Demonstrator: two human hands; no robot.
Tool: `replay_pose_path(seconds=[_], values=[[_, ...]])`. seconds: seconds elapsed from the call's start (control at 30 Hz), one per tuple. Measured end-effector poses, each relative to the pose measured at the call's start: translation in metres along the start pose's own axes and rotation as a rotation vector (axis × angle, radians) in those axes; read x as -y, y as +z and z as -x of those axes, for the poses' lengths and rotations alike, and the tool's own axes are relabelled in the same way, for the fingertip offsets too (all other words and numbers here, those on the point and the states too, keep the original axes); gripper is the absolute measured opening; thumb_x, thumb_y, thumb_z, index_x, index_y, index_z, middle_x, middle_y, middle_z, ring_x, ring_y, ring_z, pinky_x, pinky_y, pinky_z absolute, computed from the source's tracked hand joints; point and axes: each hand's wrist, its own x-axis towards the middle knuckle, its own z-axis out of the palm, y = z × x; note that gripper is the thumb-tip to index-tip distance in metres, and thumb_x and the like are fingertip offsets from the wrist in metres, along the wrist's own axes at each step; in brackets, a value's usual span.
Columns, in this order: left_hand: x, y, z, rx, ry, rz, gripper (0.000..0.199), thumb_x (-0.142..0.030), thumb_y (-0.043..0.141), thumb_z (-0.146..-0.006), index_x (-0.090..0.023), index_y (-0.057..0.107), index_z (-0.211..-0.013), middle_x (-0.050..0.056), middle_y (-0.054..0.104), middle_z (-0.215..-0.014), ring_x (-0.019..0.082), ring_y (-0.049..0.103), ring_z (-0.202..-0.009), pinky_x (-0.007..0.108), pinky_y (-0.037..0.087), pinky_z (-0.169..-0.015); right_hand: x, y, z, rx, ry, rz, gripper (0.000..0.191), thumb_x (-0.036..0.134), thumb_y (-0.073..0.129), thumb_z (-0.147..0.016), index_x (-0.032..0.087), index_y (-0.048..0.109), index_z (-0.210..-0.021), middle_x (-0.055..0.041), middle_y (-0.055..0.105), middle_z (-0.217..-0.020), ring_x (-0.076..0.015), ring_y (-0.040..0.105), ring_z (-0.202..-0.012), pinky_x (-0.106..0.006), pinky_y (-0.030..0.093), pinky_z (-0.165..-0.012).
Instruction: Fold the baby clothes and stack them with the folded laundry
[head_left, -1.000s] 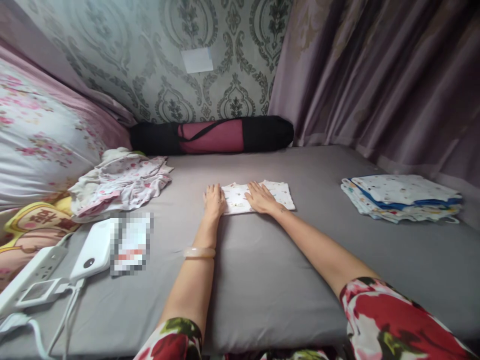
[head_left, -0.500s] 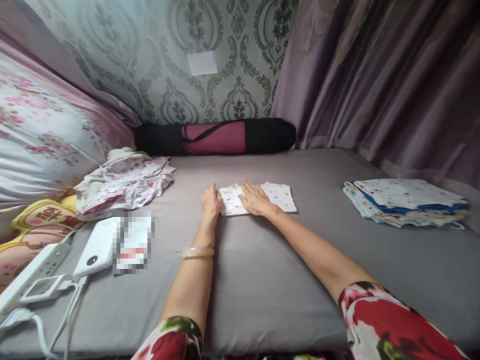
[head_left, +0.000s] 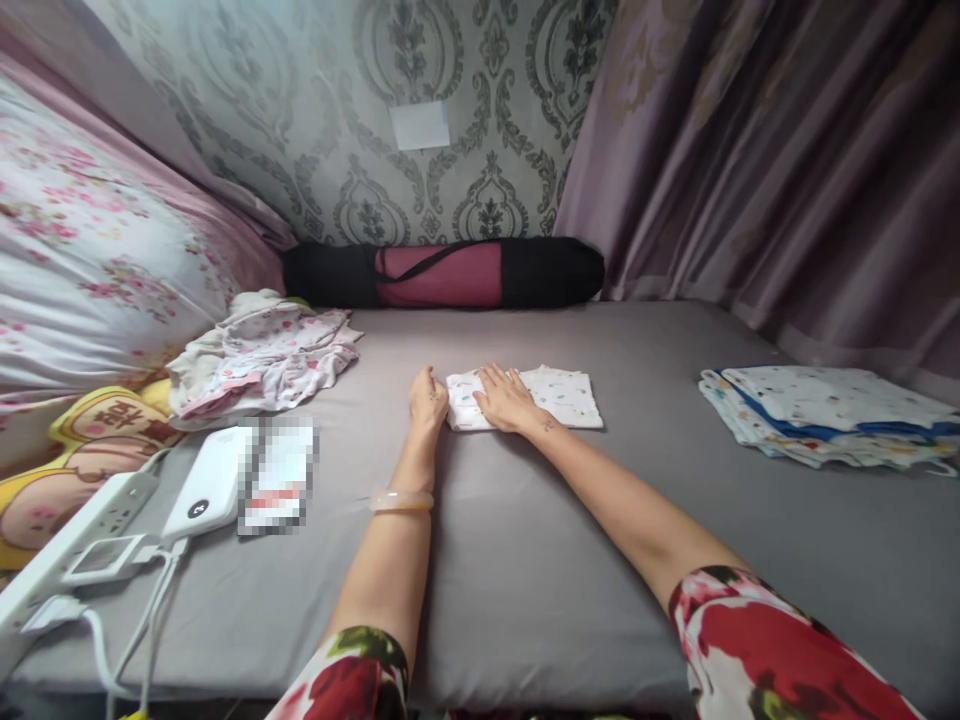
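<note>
Right grip (head_left: 507, 400) nearer left grip (head_left: 429, 402), spread flat on folded cloth (head_left: 564, 397), the left's clasp unclear

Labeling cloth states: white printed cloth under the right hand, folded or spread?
Folded: the cloth lies as a compact rectangle on the gray sheet, right hand on it.

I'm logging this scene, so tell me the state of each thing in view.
Patterned cloth: folded, flat
Left hand: at the cloth's left edge
Right hand: flat on the cloth
Cloths at right: folded, stacked
Clothes at left: crumpled, heaped
Long bag: lying lengthwise
Right curtain: hanging in folds
Power strip: on or off, can't tell
</note>
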Motion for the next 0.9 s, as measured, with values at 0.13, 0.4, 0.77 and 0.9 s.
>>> replay_pose_path(seconds=[0.13,0.4,0.77,0.9], values=[[0.000,0.000,-0.001,-0.003,-0.025,0.002,0.046,-0.014,0.033,-0.089,-0.009,0.054,-0.131,0.016,0.059,-0.134,0.023,0.052,-0.128,0.036,0.040,-0.110,0.010,0.010,-0.003,-0.022,-0.018,-0.005,0.064,0.040,0.023,-0.098,0.002,0.030,-0.150,-0.0149,0.027,-0.157,-0.0250,0.019,-0.147,-0.043,0.011,-0.119],[-0.001,0.000,0.000,0.005,-0.042,-0.010,0.045,-0.015,0.033,-0.091,-0.009,0.053,-0.130,0.016,0.060,-0.132,0.022,0.053,-0.127,0.035,0.041,-0.108,0.011,0.010,-0.006,0.039,0.012,0.003,0.064,0.040,0.023,-0.098,0.003,0.028,-0.151,-0.0142,0.023,-0.159,-0.0244,0.017,-0.147,-0.042,0.011,-0.119],[0.001,0.000,-0.001,0.014,-0.022,-0.008,0.045,-0.014,0.033,-0.091,-0.007,0.052,-0.131,0.017,0.058,-0.134,0.022,0.052,-0.129,0.035,0.040,-0.110,0.048,0.017,-0.012,0.003,-0.082,0.006,0.063,0.036,0.019,-0.098,0.003,0.029,-0.150,-0.0155,0.024,-0.158,-0.0254,0.018,-0.147,-0.042,0.010,-0.119],[0.001,0.001,-0.002,0.019,-0.007,-0.005,0.046,-0.016,0.034,-0.090,-0.009,0.052,-0.132,0.016,0.058,-0.135,0.022,0.052,-0.129,0.037,0.039,-0.110,0.049,0.018,-0.012,0.025,-0.069,-0.009,0.065,0.037,0.022,-0.097,0.003,0.026,-0.151,-0.0148,0.020,-0.160,-0.0256,0.015,-0.148,-0.043,0.009,-0.120]])
